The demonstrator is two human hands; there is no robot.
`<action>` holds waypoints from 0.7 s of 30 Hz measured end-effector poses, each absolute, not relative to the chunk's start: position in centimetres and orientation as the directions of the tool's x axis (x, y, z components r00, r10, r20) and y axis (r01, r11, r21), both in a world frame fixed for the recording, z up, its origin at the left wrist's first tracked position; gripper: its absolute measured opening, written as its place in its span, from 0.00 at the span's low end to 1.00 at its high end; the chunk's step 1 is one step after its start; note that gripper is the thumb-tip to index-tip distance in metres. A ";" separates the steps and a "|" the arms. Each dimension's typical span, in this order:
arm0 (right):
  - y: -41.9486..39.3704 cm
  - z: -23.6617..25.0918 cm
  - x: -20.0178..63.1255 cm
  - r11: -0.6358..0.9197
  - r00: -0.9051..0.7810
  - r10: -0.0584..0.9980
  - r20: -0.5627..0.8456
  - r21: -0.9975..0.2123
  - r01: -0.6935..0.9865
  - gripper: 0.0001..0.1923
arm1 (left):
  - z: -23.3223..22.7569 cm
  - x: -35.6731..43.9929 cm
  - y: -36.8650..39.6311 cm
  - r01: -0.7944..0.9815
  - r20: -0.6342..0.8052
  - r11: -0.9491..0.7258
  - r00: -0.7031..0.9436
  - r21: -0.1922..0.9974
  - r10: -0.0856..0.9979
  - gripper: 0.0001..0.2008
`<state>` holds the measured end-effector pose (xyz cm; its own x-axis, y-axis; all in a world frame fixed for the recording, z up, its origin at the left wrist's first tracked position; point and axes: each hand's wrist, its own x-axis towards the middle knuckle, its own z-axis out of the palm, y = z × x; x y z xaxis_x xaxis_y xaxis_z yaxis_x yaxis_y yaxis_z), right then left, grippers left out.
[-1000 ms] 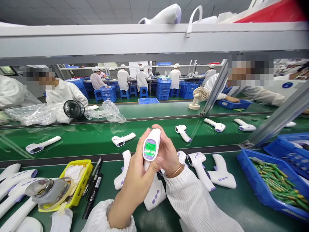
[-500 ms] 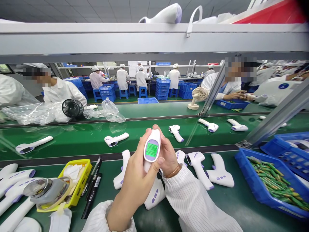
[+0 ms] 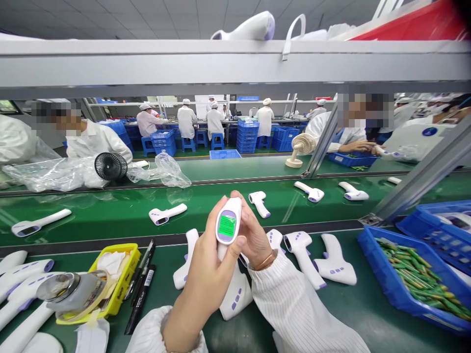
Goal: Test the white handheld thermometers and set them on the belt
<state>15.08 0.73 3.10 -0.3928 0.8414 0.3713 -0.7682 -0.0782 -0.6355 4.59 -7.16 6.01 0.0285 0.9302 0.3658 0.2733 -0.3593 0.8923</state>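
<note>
Since the earlier frame the thermometers on the far belt have slid leftward. The thermometer (image 3: 228, 225), screen lit green, stands upright at centre, clamped between the left hand (image 3: 209, 264) and right hand (image 3: 253, 235). More thermometers (image 3: 305, 255) lie at three o'clock, a yellow tray (image 3: 123, 274) at nine, a blue bin (image 3: 397, 289) at four.

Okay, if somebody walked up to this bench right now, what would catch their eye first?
Dead centre, the left hand and right hand hold up a white thermometer gun with its green screen lit. Behind it, more white guns lie along the green conveyor belt, and a blue bin of green parts sits at right.
</note>
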 end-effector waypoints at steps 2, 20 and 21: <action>0.7 3.0 15.1 -0.066 -0.413 0.823 0.390 -0.656 -0.752 0.23 | 6.0 4.6 -7.1 0.261 0.356 -0.349 0.024 0.900 0.934 0.28; -1.5 3.7 12.7 0.598 -0.236 0.698 0.676 -0.732 -0.328 0.26 | 5.2 2.7 -3.8 -0.402 0.137 -0.302 -0.389 0.864 0.911 0.20; -1.8 3.7 12.4 0.664 -0.321 0.614 0.721 -0.692 -0.284 0.22 | 5.4 1.9 -3.4 -0.599 0.010 -0.241 -0.362 0.764 0.932 0.17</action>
<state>12.44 -1.79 3.73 -0.3212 0.6140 0.7210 -0.2837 0.6640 -0.6918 1.91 -3.42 5.38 -0.3617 0.9322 0.0105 -0.5989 -0.2409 0.7638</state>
